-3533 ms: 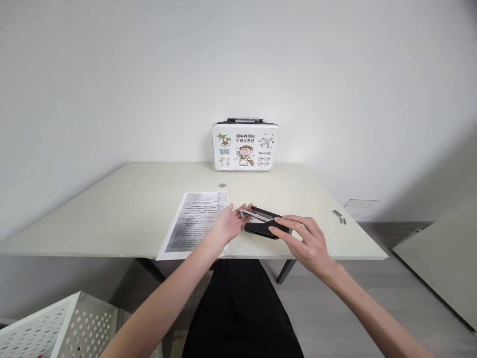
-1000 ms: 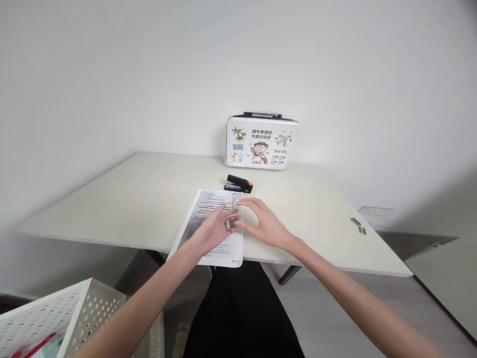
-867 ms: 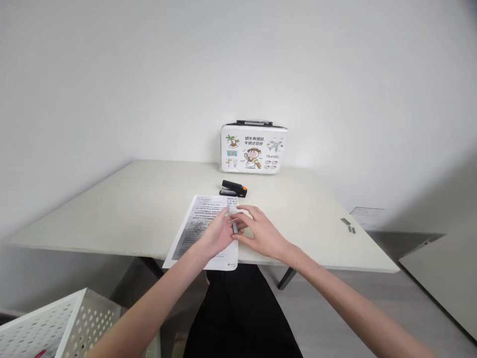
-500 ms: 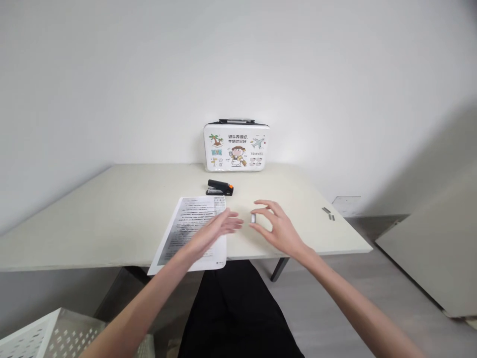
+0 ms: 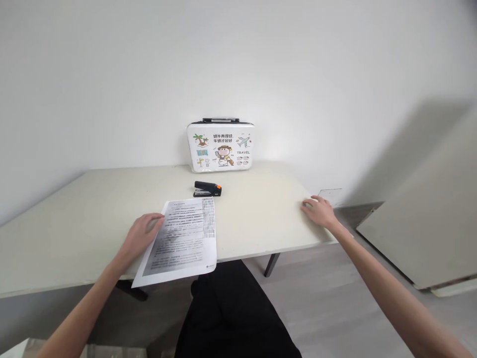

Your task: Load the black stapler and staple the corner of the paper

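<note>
My left hand (image 5: 143,234) grips the left edge of a printed sheet of paper (image 5: 182,233), thumb and fingers closed on it. The sheet's lower edge overhangs the front of the table. At the table's right end, my right hand (image 5: 319,211) rests with fingers curled down, pinching a small grey strip of staples (image 5: 307,205) that is mostly covered by the fingertips. The other small grey strips there are hidden under this hand. A black stapler (image 5: 207,189) with an orange button lies just beyond the paper's top edge, apart from both hands.
A white case (image 5: 221,148) with cartoon prints and a black handle stands at the back of the pale table (image 5: 257,214), near the wall. A large pale cabinet-like block (image 5: 421,223) is on the right. Part of a white container (image 5: 115,351) shows at bottom left.
My right hand has moved from the table's middle to its right end, over the grey strips. The left hand has gone from above the paper to its left edge and closed on it. The view has shifted right.
</note>
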### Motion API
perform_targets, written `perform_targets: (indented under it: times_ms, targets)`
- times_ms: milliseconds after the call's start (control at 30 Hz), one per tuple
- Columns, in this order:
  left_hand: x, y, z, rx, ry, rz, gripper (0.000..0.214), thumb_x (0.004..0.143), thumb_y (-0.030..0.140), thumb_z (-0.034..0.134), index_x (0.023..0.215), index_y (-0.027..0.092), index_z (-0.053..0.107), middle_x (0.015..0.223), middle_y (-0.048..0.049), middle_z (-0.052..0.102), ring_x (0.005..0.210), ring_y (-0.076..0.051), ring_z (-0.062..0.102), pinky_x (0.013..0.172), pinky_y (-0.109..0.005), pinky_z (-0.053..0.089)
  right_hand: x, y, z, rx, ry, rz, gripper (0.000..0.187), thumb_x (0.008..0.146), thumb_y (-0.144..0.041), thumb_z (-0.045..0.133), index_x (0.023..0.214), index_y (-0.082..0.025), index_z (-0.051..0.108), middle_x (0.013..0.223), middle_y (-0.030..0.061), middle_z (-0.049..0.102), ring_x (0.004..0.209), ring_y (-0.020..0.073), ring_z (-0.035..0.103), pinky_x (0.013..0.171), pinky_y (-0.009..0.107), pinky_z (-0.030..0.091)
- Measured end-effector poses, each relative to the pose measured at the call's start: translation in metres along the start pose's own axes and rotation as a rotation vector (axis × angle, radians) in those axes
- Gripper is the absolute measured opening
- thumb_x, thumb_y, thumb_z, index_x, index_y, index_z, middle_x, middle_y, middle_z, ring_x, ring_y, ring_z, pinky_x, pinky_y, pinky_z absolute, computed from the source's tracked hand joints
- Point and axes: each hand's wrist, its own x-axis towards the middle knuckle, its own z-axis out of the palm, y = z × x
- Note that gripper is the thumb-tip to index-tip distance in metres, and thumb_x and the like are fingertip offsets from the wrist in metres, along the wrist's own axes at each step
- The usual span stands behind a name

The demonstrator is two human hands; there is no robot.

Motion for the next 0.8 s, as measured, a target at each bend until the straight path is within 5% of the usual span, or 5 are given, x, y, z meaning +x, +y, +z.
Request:
perform_targets:
  times_ms: [100,267,367,800]
  targets:
    - [-0.002,0.002,0.001,-0.01,-0.016,-0.012,0.058,0.094,0.065,0.042,0.122,0.021,0.068,0.135,-0.0121,0.069,0.129,-0.035,0.061,0.114,-0.049,0.045,-0.018,-0.016,0.006,0.007,0.017,-0.027,0.044,0.092,-0.047,0.059,0.121,-0.018,0.075,0.147,0.0287,0.057,0.138,0.0461,0.051,0.111,0.067,0.037]
    - [-0.003,0.0,0.001,0.01,-0.069,0.018,0.064,0.093,0.068,0.048,0.134,0.021,0.064,0.146,-0.0122,0.064,0.137,-0.036,0.056,0.118,-0.052,0.042,-0.064,-0.078,0.022,0.154,-0.087,-0.283,0.049,0.1,-0.044,0.052,0.142,-0.02,0.062,0.155,0.016,0.056,0.147,0.0343,0.048,0.119,0.058,0.042]
    - [-0.003,-0.005,0.006,0.057,-0.073,0.06,0.069,0.092,0.069,0.049,0.137,0.019,0.062,0.151,-0.014,0.06,0.142,-0.036,0.053,0.12,-0.052,0.039,-0.078,-0.104,0.023,0.183,-0.138,-0.283,0.048,0.103,-0.047,0.05,0.142,-0.022,0.062,0.155,0.0135,0.058,0.149,0.0326,0.048,0.119,0.057,0.044]
    - [-0.013,-0.006,0.013,0.138,-0.067,0.066,0.073,0.098,0.067,0.041,0.144,0.012,0.055,0.157,-0.0183,0.054,0.146,-0.036,0.049,0.123,-0.052,0.035,-0.087,-0.11,0.021,0.121,-0.142,-0.202,0.046,0.103,-0.052,0.048,0.134,-0.024,0.068,0.152,0.0105,0.061,0.143,0.034,0.055,0.114,0.056,0.049]
